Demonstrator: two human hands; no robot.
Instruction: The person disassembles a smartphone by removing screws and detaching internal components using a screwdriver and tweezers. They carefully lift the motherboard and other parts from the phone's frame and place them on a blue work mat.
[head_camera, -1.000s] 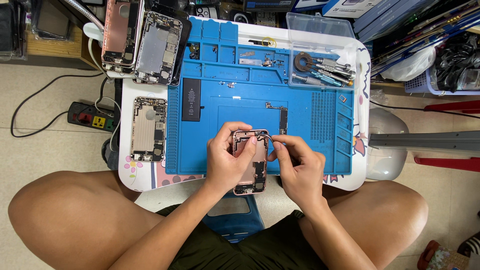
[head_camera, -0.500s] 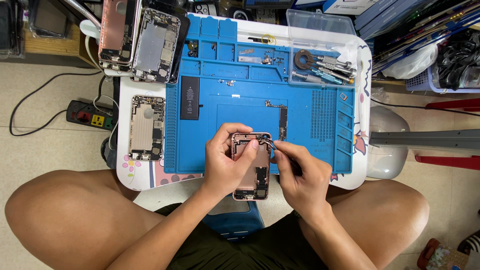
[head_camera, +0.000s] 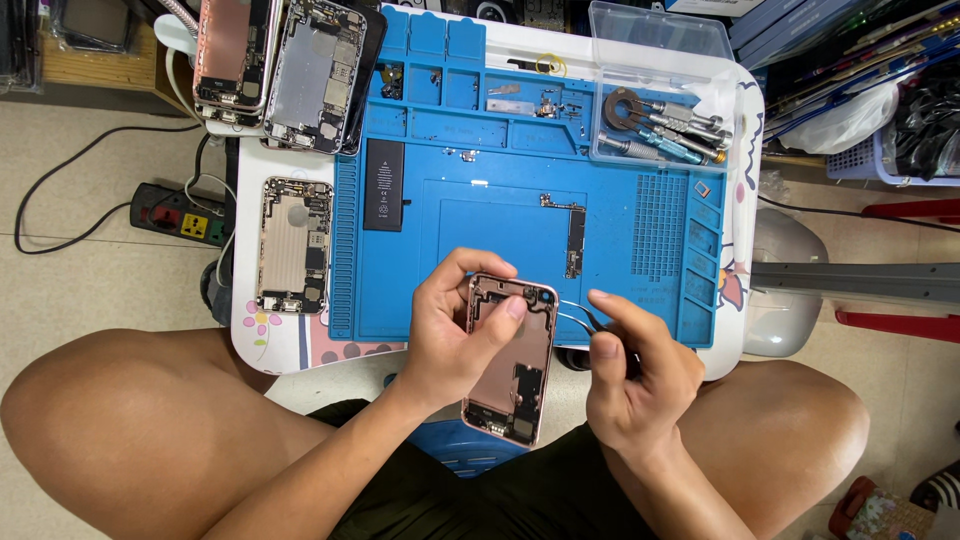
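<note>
Fingers (head_camera: 478, 335) of the left hand (head_camera: 455, 335) wrap around a pink phone housing (head_camera: 512, 360), thumb pressed on its open inside, holding it just above the near edge of the blue repair mat (head_camera: 520, 200). Right hand (head_camera: 635, 375) pinches slim metal tweezers (head_camera: 575, 312), whose tips meet the housing's upper right edge. On the mat lie a black battery (head_camera: 384, 185) and a small circuit board (head_camera: 574, 232); a silver phone shell (head_camera: 293, 245) rests on the white table (head_camera: 270, 345) to the left

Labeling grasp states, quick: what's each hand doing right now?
Left hand: closed on the phone shell, thumb across its upper part.
Right hand: fingers pinching tweezers, tips at the shell's right edge.
</note>
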